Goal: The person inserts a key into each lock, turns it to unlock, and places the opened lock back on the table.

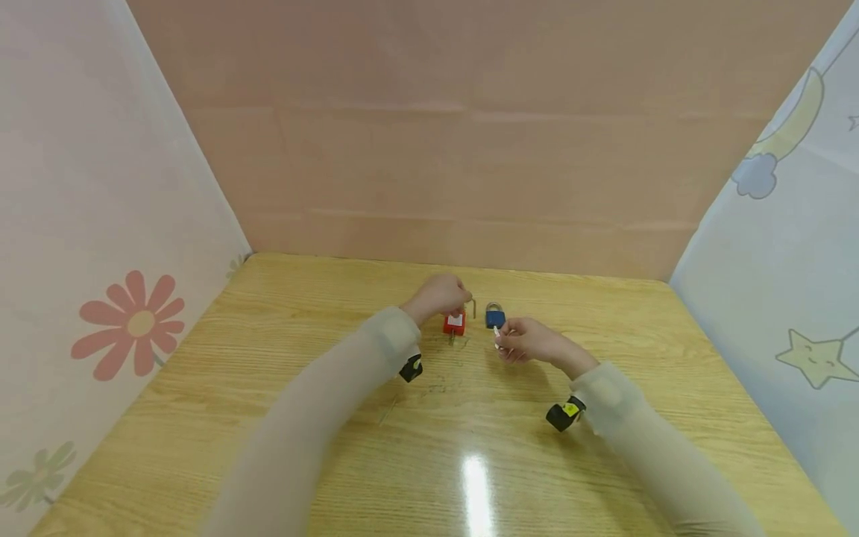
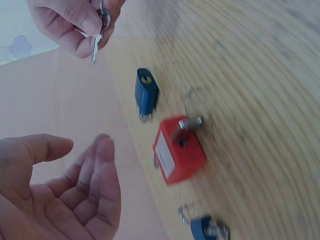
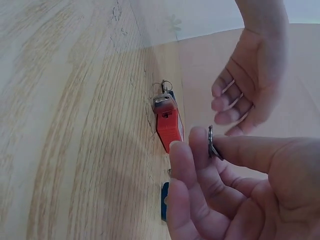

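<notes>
My right hand [image 1: 530,339] pinches a small silver key [image 2: 96,47] on a ring [image 2: 105,19], close to the keyhole end of a blue padlock [image 1: 495,319]. That padlock lies on the table with its shackle pointing away. Over the red padlock [image 1: 454,324] hovers my left hand [image 2: 65,195], thumb and fingers apart, nothing between them. A metal piece [image 2: 187,127], seemingly a key, sticks out of the red padlock's near end. Beyond it, a second blue padlock [image 2: 202,228] has keys at its end; in the head view the left hand hides it.
The wooden table [image 1: 322,455] meets a plain back wall [image 1: 429,171]. Patterned panels [image 1: 60,186] stand on both sides. A thin bent metal piece [image 1: 474,307] shows between the red and blue padlocks. Dark scuff marks cross the table's middle.
</notes>
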### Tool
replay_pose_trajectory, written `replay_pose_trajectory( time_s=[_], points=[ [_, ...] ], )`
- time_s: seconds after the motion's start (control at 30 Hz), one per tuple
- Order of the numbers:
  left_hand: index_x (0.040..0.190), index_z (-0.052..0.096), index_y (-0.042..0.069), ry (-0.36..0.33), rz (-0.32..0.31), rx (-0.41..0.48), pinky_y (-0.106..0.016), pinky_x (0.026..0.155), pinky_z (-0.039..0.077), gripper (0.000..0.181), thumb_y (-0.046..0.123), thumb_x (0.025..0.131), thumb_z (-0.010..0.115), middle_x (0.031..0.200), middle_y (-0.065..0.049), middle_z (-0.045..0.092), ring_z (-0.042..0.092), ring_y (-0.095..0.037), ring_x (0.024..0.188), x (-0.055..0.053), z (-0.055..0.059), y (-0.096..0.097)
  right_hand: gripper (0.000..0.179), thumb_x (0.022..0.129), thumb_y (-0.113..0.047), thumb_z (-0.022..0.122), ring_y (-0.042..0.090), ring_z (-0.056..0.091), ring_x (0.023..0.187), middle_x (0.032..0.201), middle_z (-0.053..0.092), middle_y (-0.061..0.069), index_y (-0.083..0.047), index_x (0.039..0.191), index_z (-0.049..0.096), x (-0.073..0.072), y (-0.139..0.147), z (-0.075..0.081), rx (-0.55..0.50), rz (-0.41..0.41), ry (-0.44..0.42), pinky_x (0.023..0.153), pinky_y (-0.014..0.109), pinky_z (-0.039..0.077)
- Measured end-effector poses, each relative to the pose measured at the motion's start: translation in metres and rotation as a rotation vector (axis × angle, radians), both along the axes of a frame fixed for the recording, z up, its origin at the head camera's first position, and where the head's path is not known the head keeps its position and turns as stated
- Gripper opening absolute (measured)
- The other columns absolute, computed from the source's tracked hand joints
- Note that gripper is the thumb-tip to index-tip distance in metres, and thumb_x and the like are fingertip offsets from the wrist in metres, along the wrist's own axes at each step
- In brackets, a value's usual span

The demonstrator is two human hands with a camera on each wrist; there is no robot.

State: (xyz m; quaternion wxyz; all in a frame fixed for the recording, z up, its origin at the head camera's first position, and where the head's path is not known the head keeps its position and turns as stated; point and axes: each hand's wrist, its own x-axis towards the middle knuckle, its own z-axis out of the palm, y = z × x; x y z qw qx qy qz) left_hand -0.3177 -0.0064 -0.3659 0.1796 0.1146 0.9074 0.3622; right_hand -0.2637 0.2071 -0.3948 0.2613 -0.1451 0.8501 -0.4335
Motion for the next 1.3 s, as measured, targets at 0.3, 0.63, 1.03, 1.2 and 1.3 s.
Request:
replay_pose_trajectory(
  time_s=[0.3,0.63,1.03,1.2,1.3],
  points=[
    [0.069,0.066,0.003,0.018,-0.035,-0.036,-0.023,0.051,0.046,0.029,0.011,0.094,0.053,0.06,0.0,0.059,0.054,-0.012,0.052,-0.015,-0.019,0.042,0.016,0.102,-0.013,0.048,0.019,0.063,0.075,0.087,0.064,0.009,0.003,0.099,0.051,-0.001,0.007,-0.004,-0.021,0.005,-0.019,0.065,0.031,0.052],
    [0.057,0.04,0.013,0.189,-0.059,-0.241,-0.019,0.042,0.027,0.041,0.014,0.093,0.061,0.055,0.004,0.036,0.034,-0.009,0.045,-0.016,-0.043,0.067,0.016,0.103,-0.012,0.046,0.018,0.061,0.073,0.085,0.063,0.01,0.002,0.098,0.051,0.001,0.012,-0.003,-0.028,0.022,-0.014,0.062,0.03,0.051],
    [0.072,0.07,0.016,0.32,-0.02,-0.408,-0.037,0.099,0.044,0.038,0.041,0.097,0.056,0.077,0.005,0.068,0.063,-0.011,0.076,-0.006,-0.056,0.083,0.016,0.102,-0.009,0.046,0.016,0.058,0.07,0.082,0.06,0.008,0.005,0.098,0.051,0.001,0.012,-0.004,-0.061,0.024,-0.019,0.062,0.03,0.051],
    [0.077,0.071,0.02,0.311,0.028,-0.401,-0.036,0.099,0.043,0.026,0.04,0.092,0.065,0.084,0.009,0.069,0.064,-0.01,0.082,-0.004,-0.059,0.087,0.016,0.102,-0.008,0.046,0.015,0.058,0.069,0.081,0.06,0.008,0.006,0.098,0.052,0.003,0.011,-0.003,-0.054,0.015,-0.009,0.062,0.03,0.052],
    [0.065,0.062,0.019,0.31,0.043,-0.41,-0.035,0.093,0.046,0.033,0.039,0.091,0.067,0.079,0.007,0.062,0.06,-0.01,0.073,-0.003,-0.058,0.088,0.015,0.101,-0.008,0.046,0.015,0.058,0.068,0.08,0.06,0.008,0.006,0.097,0.051,0.003,0.011,-0.003,-0.055,0.011,-0.007,0.061,0.03,0.052]
  ],
)
